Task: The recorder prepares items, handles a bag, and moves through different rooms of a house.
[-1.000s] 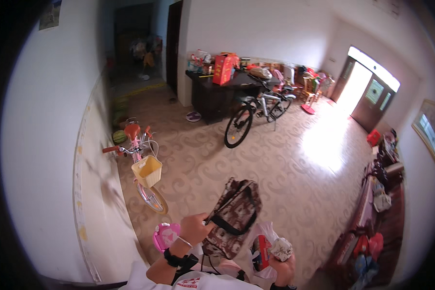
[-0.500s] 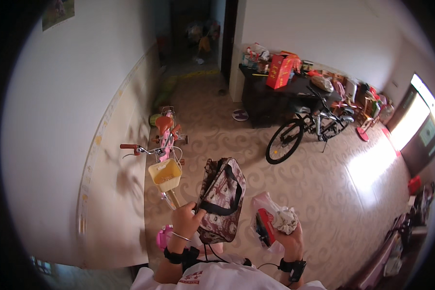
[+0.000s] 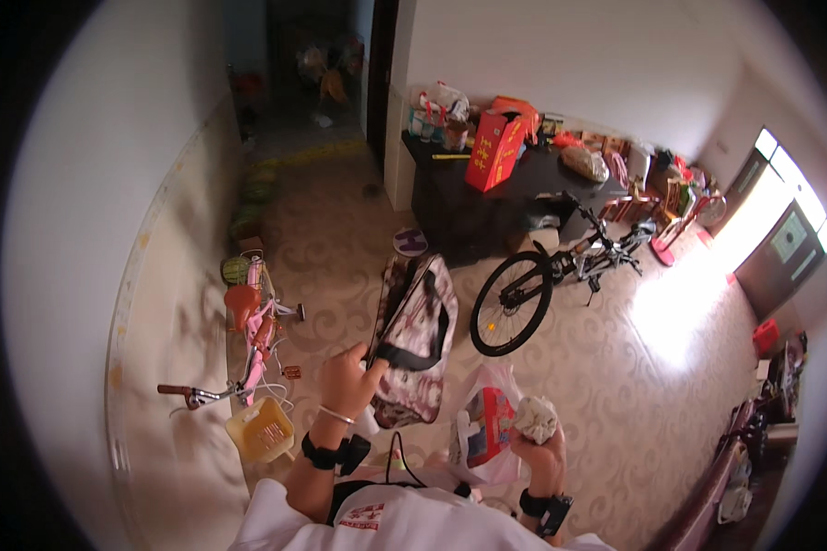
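Note:
My left hand (image 3: 347, 381) is closed on the black strap of a brown-and-white patterned handbag (image 3: 412, 390). The bag hangs out in front of me, its top edge turned upward. In my right hand (image 3: 544, 459) is a crumpled off-white bundle (image 3: 536, 419), cloth or paper, I cannot tell which. A translucent plastic carrier bag (image 3: 487, 386) hangs beside that hand, with something red and white inside. My fingers hide how the carrier bag is held. Both wrists wear black straps with small devices.
On the left by the wall stands a pink child's bicycle (image 3: 254, 344) with a yellow basket (image 3: 262, 432). A black bicycle (image 3: 515, 298) is parked ahead right, before a dark table (image 3: 446, 197) bearing a red box (image 3: 494, 151). Far right is a bright doorway (image 3: 770, 220).
My view has moved forward and turned right, so both bicycles and the table sit further left and closer. The handbag and carrier bag have swung slightly; both hands keep their hold.

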`<action>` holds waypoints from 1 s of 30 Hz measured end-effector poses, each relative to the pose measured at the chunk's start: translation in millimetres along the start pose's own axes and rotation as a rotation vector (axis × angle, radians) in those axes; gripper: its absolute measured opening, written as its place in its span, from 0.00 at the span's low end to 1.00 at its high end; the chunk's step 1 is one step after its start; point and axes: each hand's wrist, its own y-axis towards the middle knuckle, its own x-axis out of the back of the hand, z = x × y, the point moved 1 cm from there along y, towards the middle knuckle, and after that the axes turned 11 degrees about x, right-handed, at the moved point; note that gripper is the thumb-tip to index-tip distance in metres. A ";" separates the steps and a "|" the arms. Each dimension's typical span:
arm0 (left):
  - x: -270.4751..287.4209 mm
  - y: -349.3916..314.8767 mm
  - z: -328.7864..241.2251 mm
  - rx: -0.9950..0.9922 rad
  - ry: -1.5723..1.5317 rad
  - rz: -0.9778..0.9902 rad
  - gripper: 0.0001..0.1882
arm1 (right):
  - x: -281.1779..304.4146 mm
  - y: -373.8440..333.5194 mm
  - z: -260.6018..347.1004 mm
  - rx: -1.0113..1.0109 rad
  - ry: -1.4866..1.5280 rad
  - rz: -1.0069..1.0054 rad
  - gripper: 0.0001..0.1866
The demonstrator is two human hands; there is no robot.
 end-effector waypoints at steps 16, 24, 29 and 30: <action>-61.5 259.3 8.7 0.024 0.125 -0.136 0.16 | -260.5 254.1 -16.2 -0.007 -0.090 0.178 0.07; -106.0 397.3 23.6 0.109 0.197 -0.163 0.17 | -361.2 343.4 0.0 0.034 0.003 0.155 0.07; -162.7 524.2 26.3 0.042 0.142 -0.084 0.15 | -369.7 426.3 24.9 0.068 0.123 0.174 0.08; -176.5 551.0 22.0 0.028 0.132 -0.040 0.16 | -371.9 440.4 27.7 0.095 0.146 0.145 0.08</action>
